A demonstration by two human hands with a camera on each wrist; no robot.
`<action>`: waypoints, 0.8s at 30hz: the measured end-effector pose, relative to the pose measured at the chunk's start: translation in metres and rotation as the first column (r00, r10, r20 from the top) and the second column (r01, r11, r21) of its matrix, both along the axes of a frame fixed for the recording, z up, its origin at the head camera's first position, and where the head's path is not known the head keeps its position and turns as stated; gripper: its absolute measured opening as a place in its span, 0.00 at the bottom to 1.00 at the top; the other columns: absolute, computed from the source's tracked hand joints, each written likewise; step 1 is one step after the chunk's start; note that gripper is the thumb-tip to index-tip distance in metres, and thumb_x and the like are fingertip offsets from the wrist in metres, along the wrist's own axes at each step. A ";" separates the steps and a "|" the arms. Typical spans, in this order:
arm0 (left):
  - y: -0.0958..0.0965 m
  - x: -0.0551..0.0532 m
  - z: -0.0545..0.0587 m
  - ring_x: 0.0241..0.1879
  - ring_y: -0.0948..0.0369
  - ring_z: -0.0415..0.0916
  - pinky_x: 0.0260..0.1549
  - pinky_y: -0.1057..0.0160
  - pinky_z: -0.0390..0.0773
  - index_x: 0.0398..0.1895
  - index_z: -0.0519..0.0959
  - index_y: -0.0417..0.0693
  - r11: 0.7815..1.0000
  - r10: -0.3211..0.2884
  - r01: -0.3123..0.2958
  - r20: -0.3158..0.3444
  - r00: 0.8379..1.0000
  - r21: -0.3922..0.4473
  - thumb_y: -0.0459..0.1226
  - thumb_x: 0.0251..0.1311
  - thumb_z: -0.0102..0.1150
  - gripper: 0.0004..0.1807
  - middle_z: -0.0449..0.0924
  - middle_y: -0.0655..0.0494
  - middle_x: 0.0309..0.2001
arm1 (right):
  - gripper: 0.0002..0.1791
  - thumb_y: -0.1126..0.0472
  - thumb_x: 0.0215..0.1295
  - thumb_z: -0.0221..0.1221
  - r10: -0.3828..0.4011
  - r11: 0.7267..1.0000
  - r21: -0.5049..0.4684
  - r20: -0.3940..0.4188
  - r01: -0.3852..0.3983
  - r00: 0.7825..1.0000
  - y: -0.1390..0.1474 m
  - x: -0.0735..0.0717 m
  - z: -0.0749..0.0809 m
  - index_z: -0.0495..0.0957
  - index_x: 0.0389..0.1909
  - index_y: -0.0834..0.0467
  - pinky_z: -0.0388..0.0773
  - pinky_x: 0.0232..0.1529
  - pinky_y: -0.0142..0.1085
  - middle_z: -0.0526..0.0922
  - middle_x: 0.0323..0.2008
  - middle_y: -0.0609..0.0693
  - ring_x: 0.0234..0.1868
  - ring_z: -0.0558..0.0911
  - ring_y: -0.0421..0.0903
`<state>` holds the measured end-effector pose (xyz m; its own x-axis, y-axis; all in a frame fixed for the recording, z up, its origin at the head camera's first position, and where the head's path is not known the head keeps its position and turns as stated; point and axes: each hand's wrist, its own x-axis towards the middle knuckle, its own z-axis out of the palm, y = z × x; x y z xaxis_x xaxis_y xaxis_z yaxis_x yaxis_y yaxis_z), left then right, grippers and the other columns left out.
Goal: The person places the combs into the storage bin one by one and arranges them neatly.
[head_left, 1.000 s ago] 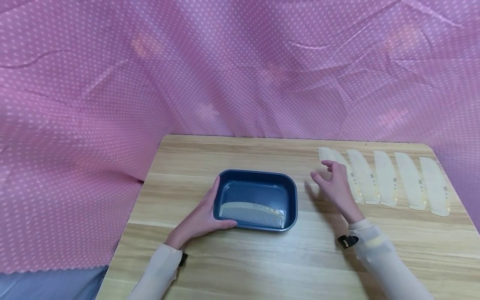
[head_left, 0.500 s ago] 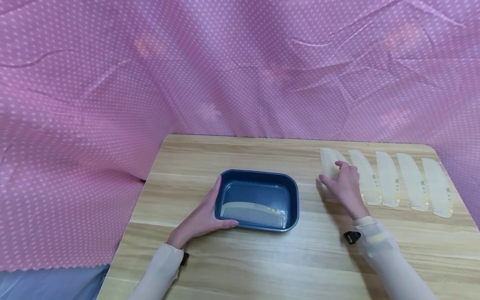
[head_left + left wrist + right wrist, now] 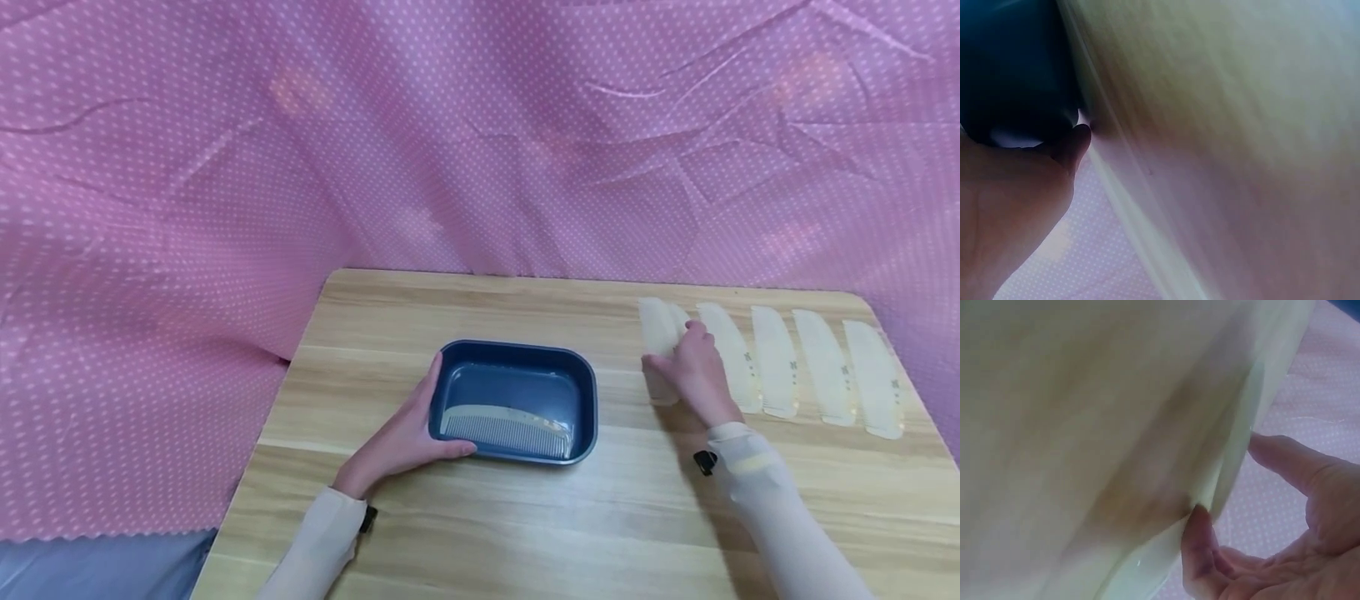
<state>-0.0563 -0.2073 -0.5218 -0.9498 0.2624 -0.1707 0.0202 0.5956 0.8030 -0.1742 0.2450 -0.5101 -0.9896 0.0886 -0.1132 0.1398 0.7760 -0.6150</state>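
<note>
Head view: the left hand (image 3: 401, 437) grips the left end of the tray (image 3: 513, 385), one comb (image 3: 506, 429) lies inside along its near wall, right of it the right hand (image 3: 696, 371) pinches a second comb (image 3: 658, 329), more combs (image 3: 822, 367) lie farther right, and cloth (image 3: 480, 142) hangs behind.

A wood-grain table (image 3: 525, 525) bears a blue tray (image 3: 512, 385) and a row of pale combs (image 3: 775, 364).

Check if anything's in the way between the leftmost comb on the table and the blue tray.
Nothing visible stands between; only tabletop separates that comb, at the right hand, from the blue tray and its raised rim.
</note>
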 end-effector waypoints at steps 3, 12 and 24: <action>0.000 0.000 0.001 0.86 0.52 0.41 0.77 0.33 0.53 0.88 0.27 0.79 1.000 -0.004 0.004 -0.008 1.000 0.005 0.62 0.54 0.83 0.77 0.35 0.61 0.89 | 0.52 0.57 0.66 0.71 0.030 1.000 -0.009 0.028 -0.030 0.999 0.000 -0.002 0.003 0.52 0.75 0.81 0.80 0.54 0.69 0.72 0.57 0.86 0.55 0.78 0.80; 0.002 0.003 0.006 0.86 0.52 0.39 0.78 0.33 0.52 0.88 0.26 0.79 1.000 0.000 0.000 0.013 1.000 0.006 0.62 0.54 0.83 0.77 0.34 0.61 0.89 | 0.44 0.67 0.69 0.60 0.113 0.984 -0.146 0.043 -0.106 0.993 0.005 0.000 0.005 0.49 0.80 0.77 0.82 0.52 0.62 0.77 0.50 0.78 0.49 0.81 0.72; 0.002 0.001 0.010 0.86 0.55 0.41 0.78 0.34 0.54 0.90 0.28 0.71 0.999 -0.006 0.006 -0.003 1.000 0.042 0.60 0.53 0.85 0.79 0.35 0.63 0.89 | 0.36 0.69 0.82 0.55 0.145 0.842 -0.531 0.066 -0.088 0.987 -0.009 0.008 0.018 0.51 0.83 0.71 0.79 0.34 0.32 0.76 0.45 0.60 0.39 0.77 0.42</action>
<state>-0.0553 -0.2049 -0.5122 -0.9486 0.2751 -0.1563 0.0265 0.5614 0.8271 -0.1660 0.2363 -0.4919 -0.9696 -0.1277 -0.2085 0.1516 0.3550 -0.9225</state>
